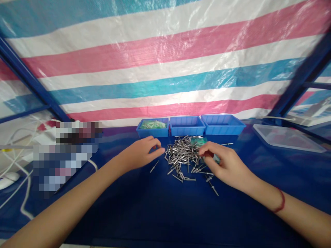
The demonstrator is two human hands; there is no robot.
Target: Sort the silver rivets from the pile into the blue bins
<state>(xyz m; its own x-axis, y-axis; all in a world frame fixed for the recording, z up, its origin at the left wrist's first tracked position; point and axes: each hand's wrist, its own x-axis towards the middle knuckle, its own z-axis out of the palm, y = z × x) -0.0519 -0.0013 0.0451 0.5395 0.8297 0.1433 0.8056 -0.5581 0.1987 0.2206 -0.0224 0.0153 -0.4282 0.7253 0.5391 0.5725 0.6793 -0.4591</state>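
A loose pile of silver pop rivets (182, 151) lies on the dark blue tabletop. At the pile's left edge hovers my left hand (141, 152), its fingers loosely bent and thumb apart, with nothing visible in it. My right hand (223, 164) is at the pile's right side, thumb and forefinger curled towards each other by the rivets. Whatever is between those fingertips is too small to make out. A green packet (199, 141) lies partly under the pile, behind my right fingers. One single rivet (154, 166) rests below my left hand, and another (214, 190) near my right wrist.
Three blue bins stand in a row behind the pile; the left bin (153, 133) holds green packets. A clear plastic lid (287, 137) lies at the right. White cables (26, 193) and a blurred-out object (69, 162) occupy the left. A striped sheet (165, 69) hangs behind.
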